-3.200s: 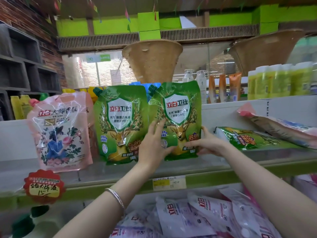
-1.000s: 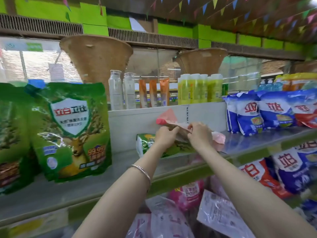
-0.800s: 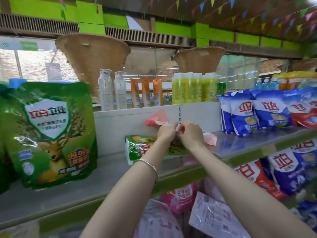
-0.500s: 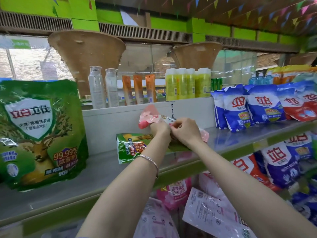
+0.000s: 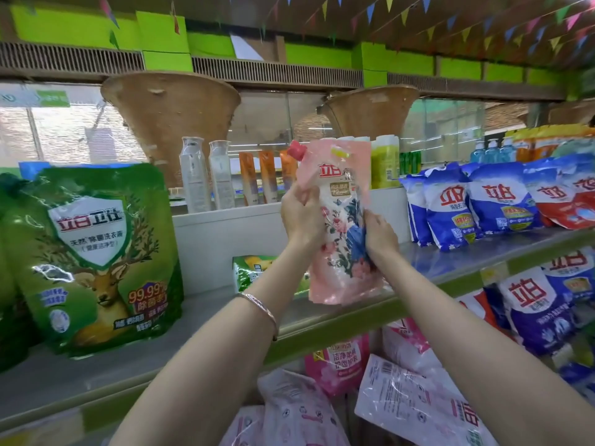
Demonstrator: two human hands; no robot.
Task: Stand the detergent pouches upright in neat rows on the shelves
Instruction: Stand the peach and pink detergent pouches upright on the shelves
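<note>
You're holding the pink pouch upright at the shelf front edge | left hand and right hand both gripping its side edges | likely handling soft, liquid-heavy, slick — you're safest pinching the seams, low.

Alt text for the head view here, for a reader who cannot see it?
Two hands hold a pink floral pouch upright over the shelf: the left hand grips its left edge, the right hand its right edge, lower. A green deer pouch stands at left, a flat green pouch lies behind, blue bags stand at right.
</note>
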